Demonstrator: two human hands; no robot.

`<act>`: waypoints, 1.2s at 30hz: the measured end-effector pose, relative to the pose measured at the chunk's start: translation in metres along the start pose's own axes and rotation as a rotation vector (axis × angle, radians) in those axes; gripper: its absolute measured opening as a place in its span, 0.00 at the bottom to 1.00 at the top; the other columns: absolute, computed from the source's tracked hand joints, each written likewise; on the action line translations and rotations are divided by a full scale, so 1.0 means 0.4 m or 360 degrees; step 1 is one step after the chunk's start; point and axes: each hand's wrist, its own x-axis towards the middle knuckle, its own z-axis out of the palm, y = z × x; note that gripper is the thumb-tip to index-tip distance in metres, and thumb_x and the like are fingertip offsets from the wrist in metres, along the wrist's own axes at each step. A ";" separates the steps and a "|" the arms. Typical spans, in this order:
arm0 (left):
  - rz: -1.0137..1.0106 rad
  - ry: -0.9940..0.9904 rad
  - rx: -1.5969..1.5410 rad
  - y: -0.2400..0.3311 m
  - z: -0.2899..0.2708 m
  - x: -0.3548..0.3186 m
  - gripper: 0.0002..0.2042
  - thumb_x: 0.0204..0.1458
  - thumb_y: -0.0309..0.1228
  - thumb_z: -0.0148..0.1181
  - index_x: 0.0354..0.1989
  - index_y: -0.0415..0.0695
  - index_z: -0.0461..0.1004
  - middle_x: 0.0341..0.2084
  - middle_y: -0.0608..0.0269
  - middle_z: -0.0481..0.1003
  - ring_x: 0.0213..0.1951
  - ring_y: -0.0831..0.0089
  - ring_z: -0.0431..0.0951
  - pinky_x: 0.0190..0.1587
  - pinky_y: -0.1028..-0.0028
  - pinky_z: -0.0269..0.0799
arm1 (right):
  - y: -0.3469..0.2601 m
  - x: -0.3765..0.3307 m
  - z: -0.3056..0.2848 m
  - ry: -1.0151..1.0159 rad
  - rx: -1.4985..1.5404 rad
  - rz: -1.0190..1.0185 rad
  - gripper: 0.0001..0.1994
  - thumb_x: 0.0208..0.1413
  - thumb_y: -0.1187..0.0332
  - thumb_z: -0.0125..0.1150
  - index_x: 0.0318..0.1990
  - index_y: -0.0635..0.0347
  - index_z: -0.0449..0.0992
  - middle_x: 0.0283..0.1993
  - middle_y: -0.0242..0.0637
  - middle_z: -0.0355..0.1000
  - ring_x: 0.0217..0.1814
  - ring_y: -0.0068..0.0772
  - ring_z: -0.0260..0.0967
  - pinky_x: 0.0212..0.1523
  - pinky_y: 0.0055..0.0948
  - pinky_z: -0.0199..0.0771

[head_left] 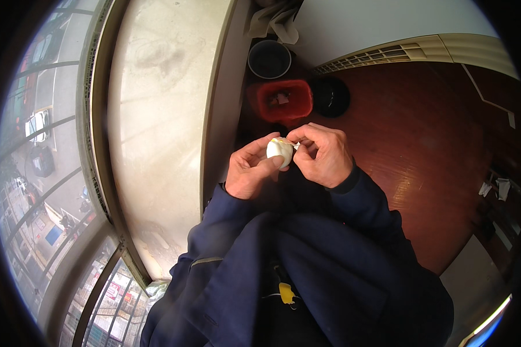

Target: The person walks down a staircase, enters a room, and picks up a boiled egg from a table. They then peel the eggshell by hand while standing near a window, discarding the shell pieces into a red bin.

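A white peeled-looking egg (278, 154) sits between the thumb and fingers of my left hand (246, 174). A yellowish-brown patch, seemingly shell or skin, shows along its top edge. My right hand (328, 156) is closed in a pinch at the egg's right side, with a small pale flake (296, 146) at its fingertips that looks like eggshell. Both hands are held in front of my dark blue coat (330, 248). Beyond them on the floor stands a red bin (301, 103) with a pale scrap inside. My left fingers partly hide the egg's left and lower sides.
A grey bucket (270, 59) stands behind the red bin, and a black round container (334, 97) to its right. A broad pale sill (162, 133) runs along the left beside a barred window (46, 133). Reddish wooden floor (422, 150) lies right, below a white appliance with a grille (382, 56).
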 end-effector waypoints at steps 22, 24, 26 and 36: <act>-0.0158 0.0056 0.0191 0.002 -0.002 0.003 0.23 0.56 0.29 0.57 0.59 0.33 0.65 0.43 0.56 0.76 0.30 0.74 0.75 0.35 0.76 0.73 | 0.033 -0.021 -0.022 -0.0296 0.0094 0.0156 0.12 0.47 0.76 0.61 0.42 0.63 0.75 0.32 0.38 0.73 0.27 0.30 0.75 0.28 0.26 0.74; -0.0174 0.0047 0.0165 0.002 0.000 0.005 0.25 0.56 0.31 0.60 0.60 0.32 0.64 0.43 0.58 0.77 0.28 0.77 0.74 0.33 0.77 0.72 | 0.034 -0.020 -0.021 -0.0309 0.0096 0.0147 0.13 0.47 0.76 0.62 0.43 0.63 0.75 0.32 0.38 0.72 0.27 0.30 0.75 0.28 0.26 0.75; -0.0168 0.0027 0.0173 0.002 0.001 0.004 0.25 0.56 0.32 0.59 0.60 0.32 0.64 0.43 0.58 0.77 0.28 0.77 0.74 0.33 0.77 0.72 | 0.034 -0.019 -0.019 -0.0313 0.0062 0.0168 0.14 0.46 0.76 0.62 0.43 0.62 0.75 0.33 0.38 0.72 0.28 0.31 0.75 0.29 0.27 0.75; -0.0175 -0.0017 0.0200 0.004 -0.001 0.003 0.24 0.57 0.32 0.57 0.59 0.31 0.65 0.43 0.57 0.76 0.28 0.77 0.73 0.35 0.79 0.71 | 0.031 -0.020 -0.014 -0.0294 -0.0067 0.0007 0.12 0.46 0.76 0.60 0.41 0.61 0.75 0.32 0.38 0.73 0.31 0.34 0.75 0.32 0.30 0.77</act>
